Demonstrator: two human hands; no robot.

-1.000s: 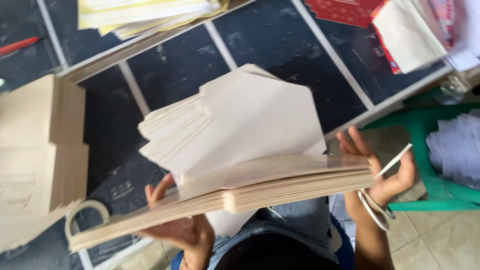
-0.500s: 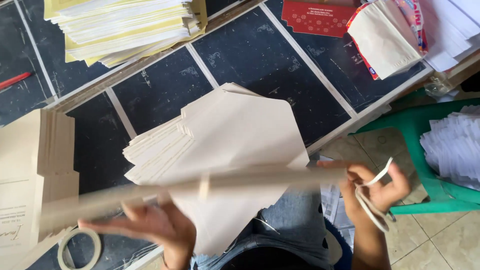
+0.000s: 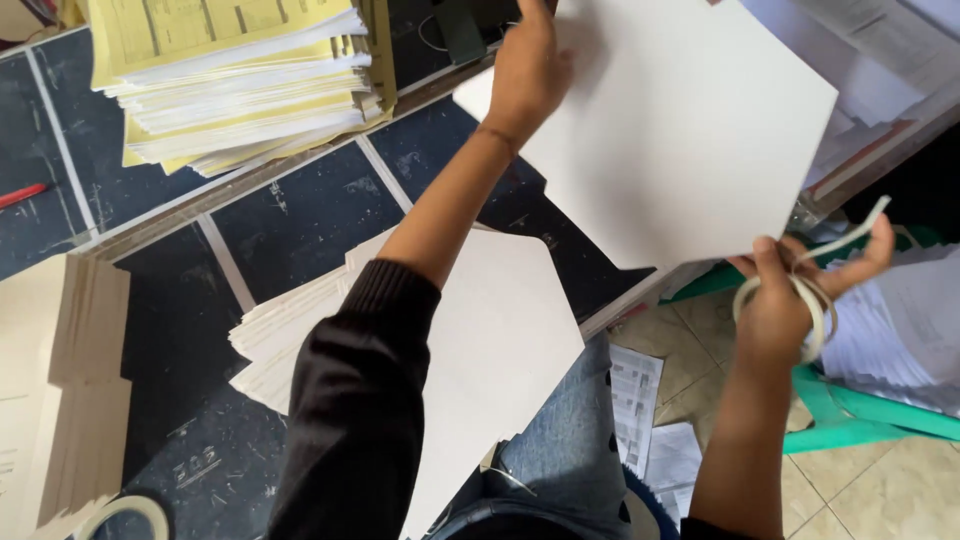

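A large pale cardboard sheet (image 3: 690,130) was held up, tilted, above the dark tiled floor (image 3: 290,215). Left hand (image 3: 525,70) gripped its top edge, fingers closed on it. Right hand (image 3: 790,300) pinched its lower corner, white straps (image 3: 815,300) looped round the fingers. More sheets (image 3: 300,330) lay fanned below; yellow paper stack (image 3: 230,80) nearby.
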